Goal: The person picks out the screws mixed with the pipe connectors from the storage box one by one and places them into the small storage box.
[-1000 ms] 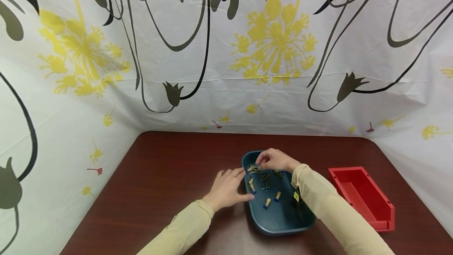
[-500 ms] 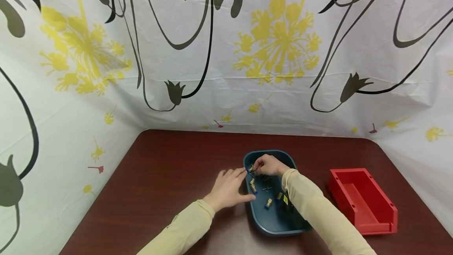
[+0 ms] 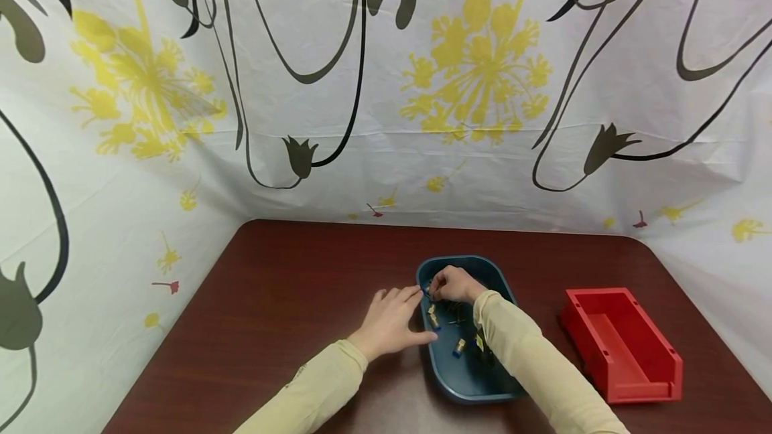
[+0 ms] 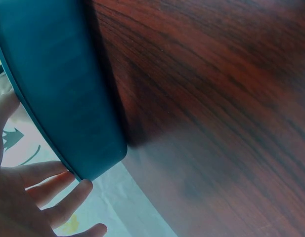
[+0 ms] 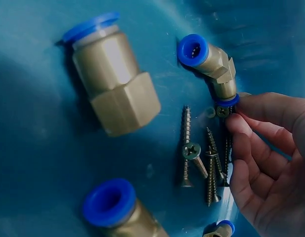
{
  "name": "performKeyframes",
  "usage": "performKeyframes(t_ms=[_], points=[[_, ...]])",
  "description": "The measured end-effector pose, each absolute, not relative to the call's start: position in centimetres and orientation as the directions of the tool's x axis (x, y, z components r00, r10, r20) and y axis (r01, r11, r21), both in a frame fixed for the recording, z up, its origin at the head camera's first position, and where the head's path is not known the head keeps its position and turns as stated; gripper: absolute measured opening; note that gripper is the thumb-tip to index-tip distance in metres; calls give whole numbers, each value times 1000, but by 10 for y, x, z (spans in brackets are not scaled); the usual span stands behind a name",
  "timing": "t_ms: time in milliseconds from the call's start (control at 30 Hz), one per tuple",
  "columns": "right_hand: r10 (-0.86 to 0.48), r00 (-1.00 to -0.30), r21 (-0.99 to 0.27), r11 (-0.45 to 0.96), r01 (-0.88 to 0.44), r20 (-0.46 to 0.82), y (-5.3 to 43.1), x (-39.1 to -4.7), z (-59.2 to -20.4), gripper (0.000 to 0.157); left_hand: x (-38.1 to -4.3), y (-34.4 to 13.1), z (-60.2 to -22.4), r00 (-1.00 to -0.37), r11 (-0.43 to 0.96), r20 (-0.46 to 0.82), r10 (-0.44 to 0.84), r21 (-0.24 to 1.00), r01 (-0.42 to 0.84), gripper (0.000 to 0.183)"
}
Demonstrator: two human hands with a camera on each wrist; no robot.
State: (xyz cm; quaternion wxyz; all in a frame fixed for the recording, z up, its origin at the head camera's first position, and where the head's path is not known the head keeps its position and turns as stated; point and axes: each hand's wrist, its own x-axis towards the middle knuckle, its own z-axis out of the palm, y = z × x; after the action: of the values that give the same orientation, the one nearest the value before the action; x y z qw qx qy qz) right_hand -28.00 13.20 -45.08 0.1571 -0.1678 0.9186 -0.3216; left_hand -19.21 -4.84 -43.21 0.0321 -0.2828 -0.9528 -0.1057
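Note:
With fingers spread, my left hand (image 3: 389,327) rests at the left rim of the blue tray (image 3: 461,396); in the left wrist view its fingertips touch the rim above the tray's outer wall (image 4: 58,84). My right hand (image 3: 456,284) reaches into the tray's far left part. Seen from the right wrist, its thumb and forefinger pinch a screw (image 5: 222,112) by the head. Right above those fingertips lies a brass elbow fitting (image 5: 222,69) with blue ends. Several loose screws (image 5: 211,173) lie beside the hand, and a straight brass fitting (image 5: 117,84) lies farther left.
A red bin (image 3: 645,392) stands on the brown table (image 3: 313,273) to the right of the tray. Another blue-ended fitting (image 5: 110,202) lies in the tray, low in the right wrist view. A patterned cloth (image 3: 338,106) hangs behind the table.
My right hand has moved a little left and nearer inside the tray, and its forearm has swung left, leaving more of the far rim visible. My left hand stays at the rim.

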Motion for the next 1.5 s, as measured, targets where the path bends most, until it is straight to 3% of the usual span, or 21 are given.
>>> performKeyframes(t_ms=[400, 1000, 1267, 1500], points=[[-362, -912, -704, 698, -128, -193, 132, -275, -457, 11, -192, -47, -431, -840, 819, 114, 530, 185, 542, 78], [-269, -955, -665, 737, -120, -125, 124, -268, -464, 11, -191, -47, -431, -843, 823, 131, 522, 182, 538, 77], [-291, -950, -646, 748, -152, -113, 124, -270, -465, 8, -191, -47, -430, -847, 825, 123, 517, 191, 532, 77], [-343, -931, -706, 690, -158, -127, 131, -271, -465, 8, -191, -47, -430, -844, 822, 119, 524, 189, 537, 78]])
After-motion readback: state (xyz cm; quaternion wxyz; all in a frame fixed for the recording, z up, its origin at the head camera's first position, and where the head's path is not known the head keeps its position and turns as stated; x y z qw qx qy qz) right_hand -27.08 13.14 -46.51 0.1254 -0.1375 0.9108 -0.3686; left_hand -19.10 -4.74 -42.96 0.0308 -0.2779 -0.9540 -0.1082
